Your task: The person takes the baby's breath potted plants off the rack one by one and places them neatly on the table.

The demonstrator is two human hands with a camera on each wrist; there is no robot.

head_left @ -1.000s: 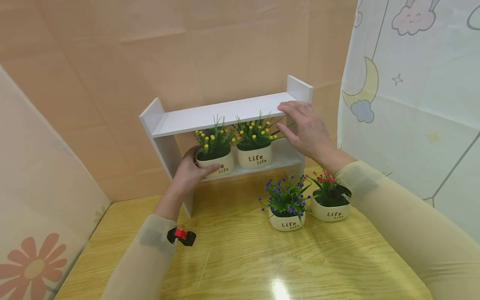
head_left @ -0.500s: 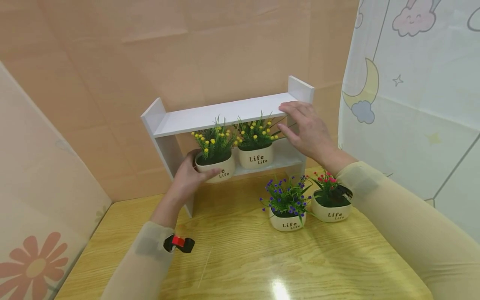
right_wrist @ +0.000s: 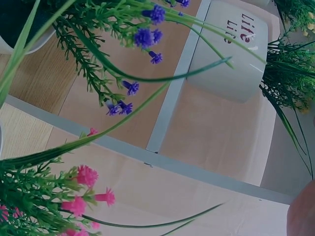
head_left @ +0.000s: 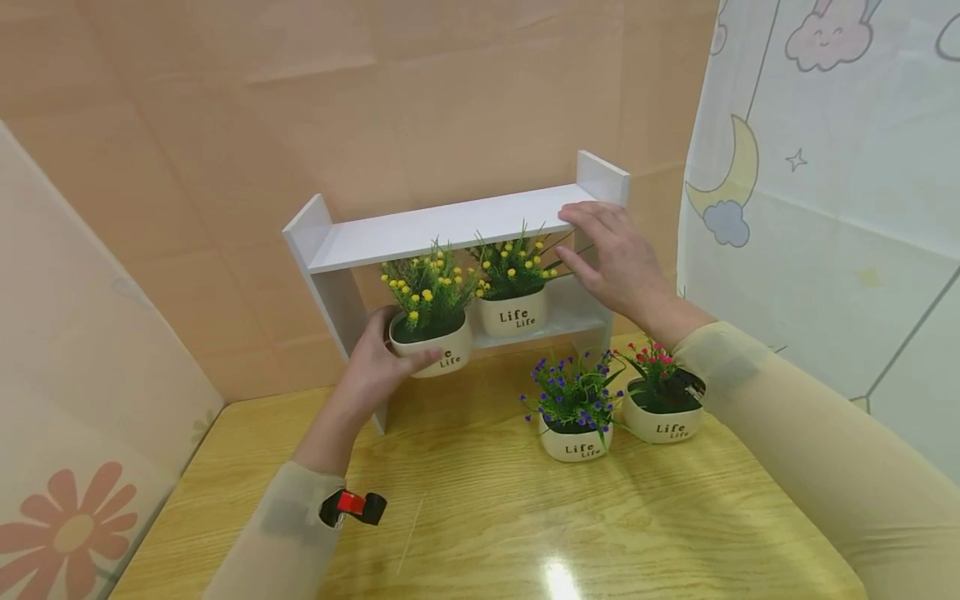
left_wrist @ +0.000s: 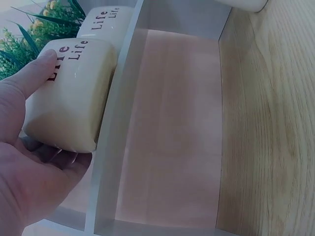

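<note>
My left hand [head_left: 371, 367] grips a cream flowerpot [head_left: 457, 346] of yellow flowers, thumb across its lettered front and fingers around its far side. This pot is forward of the white shelf's [head_left: 450, 221] lower board and tilts slightly; in the left wrist view the pot [left_wrist: 81, 105] overlaps the board's front edge. A second yellow-flowered pot [head_left: 517, 315] stands on the lower board to its right. My right hand [head_left: 618, 262] rests its fingertips on the top board near the right end, thumb lower in front. Only a bit of that hand shows in the right wrist view.
On the wooden table [head_left: 465, 517], a purple-flowered pot [head_left: 573, 446] and a pink-flowered pot [head_left: 660, 423] stand in front of the shelf's right side, below my right forearm. An orange backdrop [head_left: 450, 100] hangs behind, with printed cloth [head_left: 825, 250] on the right.
My left hand has drawn the held flowerpot forward and slightly down, away from the lower board. The right hand stays on the top board, and the other pots have not moved.
</note>
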